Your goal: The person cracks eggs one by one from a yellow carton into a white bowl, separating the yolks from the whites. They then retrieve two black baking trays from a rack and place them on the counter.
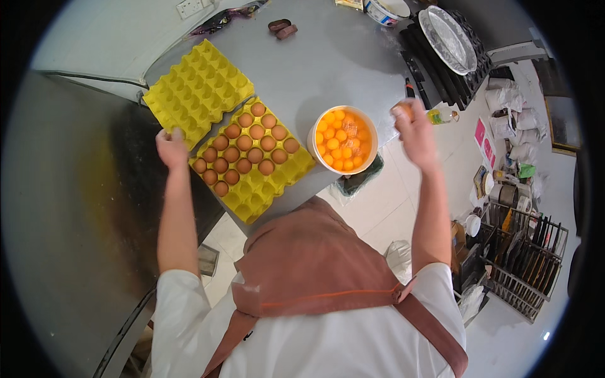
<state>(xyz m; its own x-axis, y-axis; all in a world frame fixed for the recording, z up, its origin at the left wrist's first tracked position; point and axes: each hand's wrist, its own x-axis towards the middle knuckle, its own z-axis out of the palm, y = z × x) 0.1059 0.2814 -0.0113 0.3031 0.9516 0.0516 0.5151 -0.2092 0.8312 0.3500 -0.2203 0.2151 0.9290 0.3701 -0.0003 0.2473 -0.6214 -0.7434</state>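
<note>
My right hand is raised to the right of a white tub, slightly blurred, with its fingers closed around a brown egg. Raw egg yolks in clear egg white nearly fill the tub. Left of it lies a yellow egg tray; brown eggs fill its far and left cups, while its near and right cups are bare. Behind that is a second yellow tray without eggs. My left hand is at this tray's near corner, its fingertips over the edge; its grip is unclear.
A grey worktop carries two dark reddish-brown pieces and a printed tub. At the right are stacked black trays under an oval metal pan. A lined bin stands below the worktop edge. Racks line the floor's right side.
</note>
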